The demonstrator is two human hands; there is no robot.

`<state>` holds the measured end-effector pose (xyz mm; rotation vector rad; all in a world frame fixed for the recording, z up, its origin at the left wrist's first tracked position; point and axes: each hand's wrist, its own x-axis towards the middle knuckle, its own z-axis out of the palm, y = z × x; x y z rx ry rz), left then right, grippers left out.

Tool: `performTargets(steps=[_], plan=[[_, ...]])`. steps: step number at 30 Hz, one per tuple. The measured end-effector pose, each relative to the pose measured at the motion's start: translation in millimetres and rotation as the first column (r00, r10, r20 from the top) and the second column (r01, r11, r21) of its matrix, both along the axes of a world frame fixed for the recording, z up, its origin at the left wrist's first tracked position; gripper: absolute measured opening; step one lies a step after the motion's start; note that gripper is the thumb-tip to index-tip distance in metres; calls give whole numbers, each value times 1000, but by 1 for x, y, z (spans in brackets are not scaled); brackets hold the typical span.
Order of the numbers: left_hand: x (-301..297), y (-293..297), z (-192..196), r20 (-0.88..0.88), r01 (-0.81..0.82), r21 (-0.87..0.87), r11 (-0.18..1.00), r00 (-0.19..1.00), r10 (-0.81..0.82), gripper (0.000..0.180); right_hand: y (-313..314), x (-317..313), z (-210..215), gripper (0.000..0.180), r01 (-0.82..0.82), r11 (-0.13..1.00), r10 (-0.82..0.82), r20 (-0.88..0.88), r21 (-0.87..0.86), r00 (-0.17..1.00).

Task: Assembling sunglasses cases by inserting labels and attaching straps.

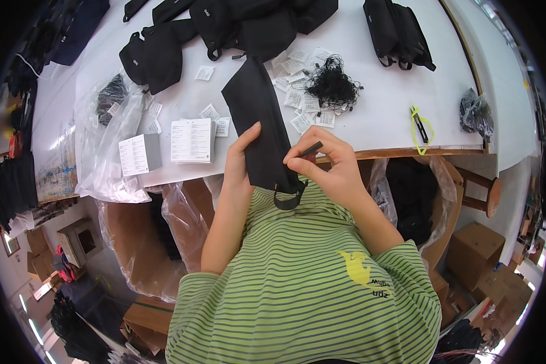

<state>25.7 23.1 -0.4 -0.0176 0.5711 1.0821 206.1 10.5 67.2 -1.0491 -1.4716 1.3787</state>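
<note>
A black fabric pouch (258,115) with a small loop at its near end is held up in front of my body. My left hand (241,155) grips it along its left side, the thumb lying on the fabric. At the pouch's right edge my right hand (330,161) is closed in a pinch. A short dark strip (311,148) sticks out between its thumb and fingers; whether it is joined to the pouch I cannot tell. Beyond the hands lies a tangled heap of black cords (332,84), with small white printed tags (294,97) scattered beside it.
More black pouches (242,27) are piled at the back, others (400,36) at the right. Stacks of white cards (191,141) and a clear plastic bag (97,151) lie left. Yellow-corded snips (420,126) rest near the front edge. Plastic-lined boxes (139,242) stand below.
</note>
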Motion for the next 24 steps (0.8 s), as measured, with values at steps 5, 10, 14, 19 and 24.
performTargets(steps=[5,10,14,19,24], plan=[[-5,0,-1,-4,-34,-58,998,999,34,28,-3,-3,4,6,-43,998,43,3,-49,999],[-6,1,-1,-23,-39,-51,998,999,37,30,-4,-3,8,7,-99,995,98,60,29,993],[-6,0,2,-37,-15,-51,999,999,13,29,-6,-1,1,8,-95,995,95,18,-26,995],[-8,1,-1,35,30,8,1000,999,-30,21,-8,1,-1,9,-134,990,134,13,-40,991],[-6,0,-8,5,40,6,999,999,-40,27,-8,-1,3,8,-95,995,95,-2,-17,995]])
